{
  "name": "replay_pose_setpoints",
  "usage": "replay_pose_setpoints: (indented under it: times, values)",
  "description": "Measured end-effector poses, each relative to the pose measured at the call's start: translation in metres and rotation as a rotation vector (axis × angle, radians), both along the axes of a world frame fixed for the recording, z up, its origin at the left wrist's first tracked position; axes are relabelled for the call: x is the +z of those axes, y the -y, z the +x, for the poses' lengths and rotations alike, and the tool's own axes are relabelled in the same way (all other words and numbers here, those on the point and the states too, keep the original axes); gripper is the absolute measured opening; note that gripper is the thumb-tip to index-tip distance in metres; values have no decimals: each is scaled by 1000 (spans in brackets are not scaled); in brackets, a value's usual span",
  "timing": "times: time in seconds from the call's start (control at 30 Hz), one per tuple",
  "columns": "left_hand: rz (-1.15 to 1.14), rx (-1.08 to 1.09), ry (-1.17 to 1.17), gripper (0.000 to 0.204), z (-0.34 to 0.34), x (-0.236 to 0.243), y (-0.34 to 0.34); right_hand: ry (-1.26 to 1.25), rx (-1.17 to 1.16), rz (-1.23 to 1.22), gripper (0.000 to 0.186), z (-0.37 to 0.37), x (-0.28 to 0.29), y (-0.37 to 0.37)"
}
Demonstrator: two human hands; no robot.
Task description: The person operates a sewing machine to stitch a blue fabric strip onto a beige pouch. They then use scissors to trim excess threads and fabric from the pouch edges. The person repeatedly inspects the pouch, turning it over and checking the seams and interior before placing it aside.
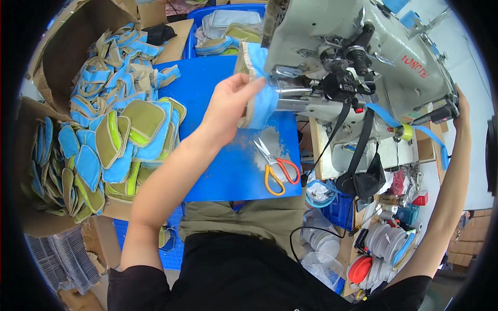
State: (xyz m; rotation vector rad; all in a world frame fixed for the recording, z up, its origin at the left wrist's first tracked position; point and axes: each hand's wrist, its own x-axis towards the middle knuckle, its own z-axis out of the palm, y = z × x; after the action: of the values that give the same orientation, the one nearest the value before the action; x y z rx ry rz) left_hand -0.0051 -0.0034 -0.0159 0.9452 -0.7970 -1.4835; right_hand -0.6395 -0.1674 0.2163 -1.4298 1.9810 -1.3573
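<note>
My left hand (pixel 228 106) pinches a blue and beige fabric piece (pixel 264 106) between thumb and fingers. The piece stands on edge against the arm of a pale industrial sewing machine (pixel 394 49), partly hidden behind the hand and the machine head. My right arm stretches far to the right, and my right hand (pixel 461 106) rests at the machine's far end, its fingers mostly hidden there. Scissors (pixel 271 161) with one orange and one red handle lie on the blue table (pixel 212 176), blades parted, below the left hand.
Left stands a cardboard box (pixel 57 67) with a heap of blue and beige fabric strips (pixel 111 72) and oval padded pieces (pixel 145 122). A blue bin (pixel 193 39) is behind the table. Blue tape (pixel 384 113) runs past black straps (pixel 363 140). White discs (pixel 386 241) stack lower right.
</note>
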Motion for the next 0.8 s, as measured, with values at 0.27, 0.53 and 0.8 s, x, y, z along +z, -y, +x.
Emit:
replay_pose_setpoints:
  times: [0.27,0.53,0.8]
  values:
    - [-102,124,-127,14,17,-48,-35,334,112,-374,41,-26,-57,-23]
    - [154,97,-380,22,69,-93,-102,-480,26,-184,35,297,-260,-245]
    - [172,-189,-818,37,81,-85,-139,-400,677,274,58,380,-368,-284]
